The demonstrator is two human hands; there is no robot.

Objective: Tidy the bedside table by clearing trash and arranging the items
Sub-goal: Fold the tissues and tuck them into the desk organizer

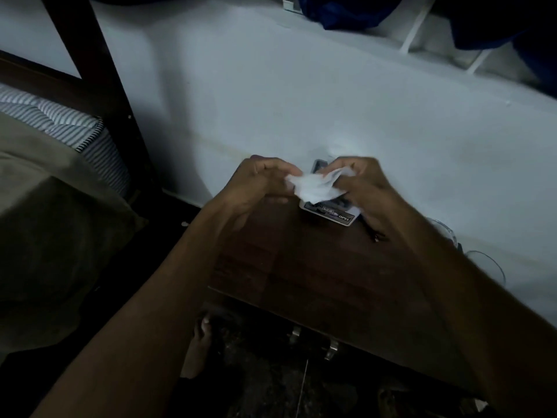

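Both hands hold a crumpled white tissue [316, 185] above the far end of the dark wooden bedside table [316, 276]. My left hand [259, 182] pinches its left edge with curled fingers. My right hand [358, 182] grips its right side. Under the tissue lies a flat card-like item [334, 214] with "OPEL" printed on it, partly hidden by the tissue and hands. A small dark thing [375, 235] lies on the table below my right wrist, too blurred to identify.
A white wall [301, 101] rises right behind the table. To the left stands a bed with a dark wooden post [99, 79], striped mattress [69, 125] and olive blanket [45, 236]. Thin cables [488, 260] loop at the table's right. Drawer handles [313, 342] and a bare foot [199, 342] show below.
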